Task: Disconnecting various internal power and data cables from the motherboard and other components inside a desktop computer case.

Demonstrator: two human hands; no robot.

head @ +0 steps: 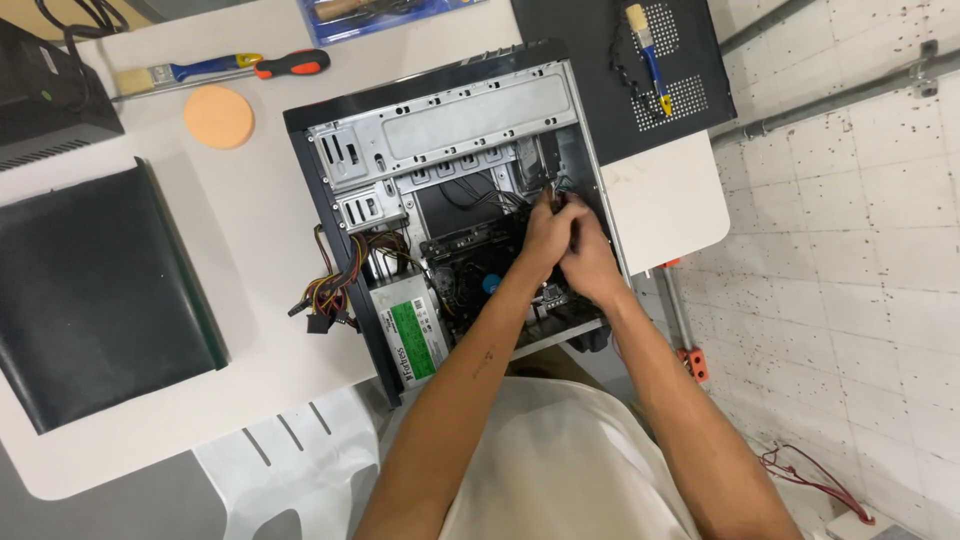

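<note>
Open computer case (455,115) lies on its side on the white surface (250,230); left hand (545,235) and right hand (585,262) meet deep inside it, fingers pinched on what appears to be a small cable connector. Advisable: pull straight, steady the board, keep clear of the loose cable bundle (335,285).

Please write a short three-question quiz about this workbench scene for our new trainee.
1. True or false: both hands are inside the open computer case.
2. Which lies nearest the orange round pad? A) blue-handled brush B) black side panel C) white chair
3. What colour is the label on the power supply?

Key:
1. True: the left hand and right hand meet, fingers together, over the case's cables.
2. A
3. Green
</note>
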